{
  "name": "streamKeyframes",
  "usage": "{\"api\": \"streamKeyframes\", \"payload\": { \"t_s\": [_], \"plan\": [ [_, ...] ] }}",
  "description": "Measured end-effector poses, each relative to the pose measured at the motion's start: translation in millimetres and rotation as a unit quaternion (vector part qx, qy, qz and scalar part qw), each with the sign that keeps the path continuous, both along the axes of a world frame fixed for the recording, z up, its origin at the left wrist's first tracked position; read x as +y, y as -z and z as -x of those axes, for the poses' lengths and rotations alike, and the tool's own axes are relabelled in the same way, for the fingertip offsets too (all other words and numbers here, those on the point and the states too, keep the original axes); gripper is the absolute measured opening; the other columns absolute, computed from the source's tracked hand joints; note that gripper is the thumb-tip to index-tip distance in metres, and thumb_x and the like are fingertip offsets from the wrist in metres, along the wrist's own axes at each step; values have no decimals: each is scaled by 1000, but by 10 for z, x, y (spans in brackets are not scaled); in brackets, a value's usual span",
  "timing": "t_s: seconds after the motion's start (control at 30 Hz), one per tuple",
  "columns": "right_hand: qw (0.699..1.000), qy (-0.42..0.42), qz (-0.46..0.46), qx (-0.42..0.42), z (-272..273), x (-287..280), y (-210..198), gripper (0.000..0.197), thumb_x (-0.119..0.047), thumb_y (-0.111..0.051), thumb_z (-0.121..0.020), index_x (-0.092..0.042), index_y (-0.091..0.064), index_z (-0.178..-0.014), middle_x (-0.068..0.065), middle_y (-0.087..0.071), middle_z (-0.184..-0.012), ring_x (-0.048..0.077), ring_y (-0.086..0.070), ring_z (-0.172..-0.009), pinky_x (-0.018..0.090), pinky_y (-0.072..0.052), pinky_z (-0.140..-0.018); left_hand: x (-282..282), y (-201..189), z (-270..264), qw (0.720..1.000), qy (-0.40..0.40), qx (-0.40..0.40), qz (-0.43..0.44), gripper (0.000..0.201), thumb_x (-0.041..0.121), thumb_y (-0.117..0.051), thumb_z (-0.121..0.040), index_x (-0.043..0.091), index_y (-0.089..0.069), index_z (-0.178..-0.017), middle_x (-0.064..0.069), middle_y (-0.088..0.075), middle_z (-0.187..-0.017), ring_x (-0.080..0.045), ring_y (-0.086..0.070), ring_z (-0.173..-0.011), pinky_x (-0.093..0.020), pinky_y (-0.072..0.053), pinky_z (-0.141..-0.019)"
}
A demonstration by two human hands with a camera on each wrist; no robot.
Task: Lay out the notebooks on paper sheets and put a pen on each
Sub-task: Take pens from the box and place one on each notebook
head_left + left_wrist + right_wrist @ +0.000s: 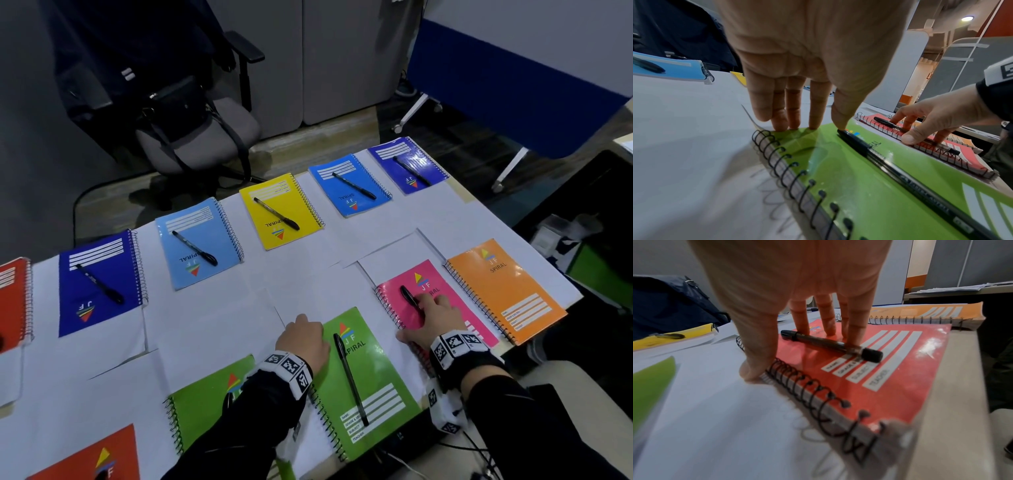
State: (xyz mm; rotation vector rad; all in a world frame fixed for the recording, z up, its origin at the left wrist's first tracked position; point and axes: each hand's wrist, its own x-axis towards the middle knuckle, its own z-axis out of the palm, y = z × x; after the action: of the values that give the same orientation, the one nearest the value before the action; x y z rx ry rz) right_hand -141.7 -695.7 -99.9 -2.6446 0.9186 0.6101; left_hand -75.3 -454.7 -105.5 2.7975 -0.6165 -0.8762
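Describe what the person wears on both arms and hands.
Both hands, left hand and right hand, are bare, without gloves. Each arm has a long black sleeve, and each wrist carries a white band printed with black square marker patterns.

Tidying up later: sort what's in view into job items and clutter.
Job: notebooks such as the green, pink and orange ones; pens; paper sheets; both hands.

Clutter: chair, bag, blue partition.
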Motion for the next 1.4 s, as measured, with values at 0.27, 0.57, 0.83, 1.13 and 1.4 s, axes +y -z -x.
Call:
{"api": "streamKeyframes", "payload": {
  "t_s": [0.27,0.57,0.83,1.13,1.4],
  "plan": [
    [998,50,-23,-42,-13,69,-58,102,-65,-73,-64,-24,-27,-145,11,-40,-137,34,-44,-125,42,-41,-103,103,-99,-25,999,-20,27,33,42,38,-45,-96,18,-52,-131,-8,-45,-131,-25,-51,-117,-33,-44,-93],
    [992,-20,-66,-109,-534,796,-326,56,-36,-67,-84,-17,-47,-132,16,-45,-133,34,-46,-122,40,-40,-101,845,-394,-164,985,-144,-21,96,36,39,-45,-96,24,-56,-127,-2,-51,-129,-20,-54,-115,-29,-44,-91],
    [979,-117,-137,-94,-890,2030,-444,30,-40,-63,-87,-22,-61,-111,4,-66,-108,24,-60,-101,28,-44,-81,1874,-548,-58,959,-256,-56,108,32,40,-47,-94,27,-59,-121,2,-57,-123,-17,-56,-112,-31,-46,-91],
    [925,-290,-238,-61,-815,3435,-450,9,-33,-64,-88,-32,-56,-91,-3,-66,-92,16,-60,-86,24,-45,-74,3255,-623,287,920,-370,-92,88,27,40,-49,-93,29,-63,-113,4,-61,-118,-15,-57,-108,-27,-47,-87],
    [888,-388,-244,-27,-849,4514,-458,9,-33,-61,-89,-32,-53,-91,-6,-64,-91,13,-55,-83,23,-39,-72,4589,-773,517,851,-503,-137,61,32,38,-53,-93,27,-56,-123,4,-54,-125,-16,-58,-105,-28,-47,-84]
  ]
}}
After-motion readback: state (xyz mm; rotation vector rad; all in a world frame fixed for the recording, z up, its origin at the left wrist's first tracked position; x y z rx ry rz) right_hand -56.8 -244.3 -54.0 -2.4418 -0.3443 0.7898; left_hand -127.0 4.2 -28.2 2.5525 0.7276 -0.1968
